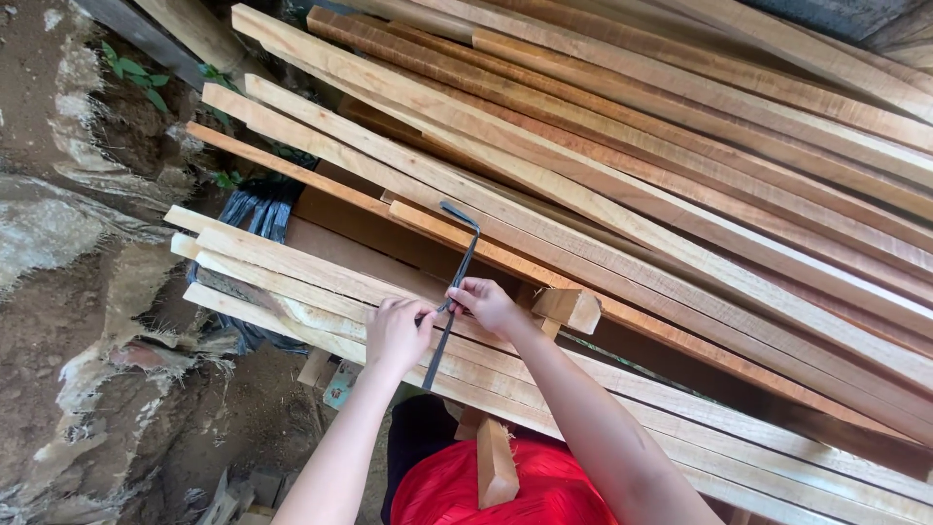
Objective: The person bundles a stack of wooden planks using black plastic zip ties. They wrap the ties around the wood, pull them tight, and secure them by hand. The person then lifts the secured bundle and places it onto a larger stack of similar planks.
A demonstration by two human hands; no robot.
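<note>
A thin dark metal bar [460, 267] with a bent hooked top lies across a stack of long wooden planks [583, 194]. My left hand [397, 332] and my right hand [486, 304] meet on the bar near its middle, both gripping it with fingers closed. The bar's lower end reaches down past my left hand to the front planks. A small wooden block [569, 308] sits on the planks just right of my right hand.
Planks run diagonally from upper left to lower right, filling most of the view. A black plastic sheet [255, 211] shows under the plank ends at left. Bare dirt ground [87, 321] with debris lies left. A short wooden piece [496, 465] stands before my red garment.
</note>
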